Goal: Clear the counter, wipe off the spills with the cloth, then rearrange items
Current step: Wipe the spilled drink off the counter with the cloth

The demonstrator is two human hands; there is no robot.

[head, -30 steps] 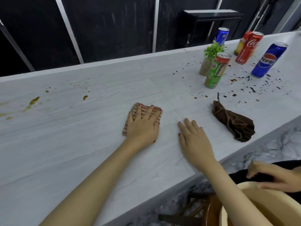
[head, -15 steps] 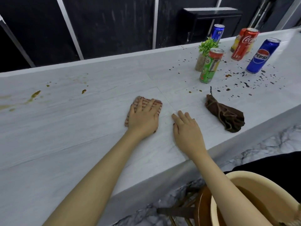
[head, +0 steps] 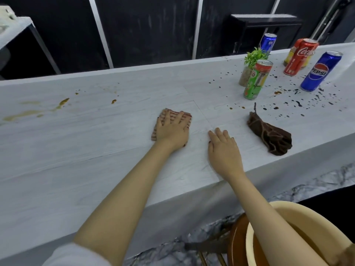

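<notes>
Counter [head: 96,150]: long pale slab with faint grey grain, backed by a dark panelled wall.
Basin [head: 284,203]: round beige plastic tub below the counter's near edge, under the right forearm.
Left hand [head: 172,129]: laid flat, fingers straight and slightly spread, pressing down on the cloth.
Right hand [head: 223,148]: flat on bare counter, fingers relaxed, holding nothing.
Cloth [head: 187,116]: folded red-and-white striped fabric directly beneath the left palm, edges showing past the fingertips; near the right hand but apart.
Brown rag [head: 269,134]: dark crumpled bundle, right of the right hand.
Cans: green can [head: 257,79], Coca-Cola can [head: 299,57], Pepsi can [head: 320,72], all upright cylinders at far right.
Dark drops [head: 297,103]: scattered around the cans.
Ochre smears [head: 63,102]: far left.
</notes>
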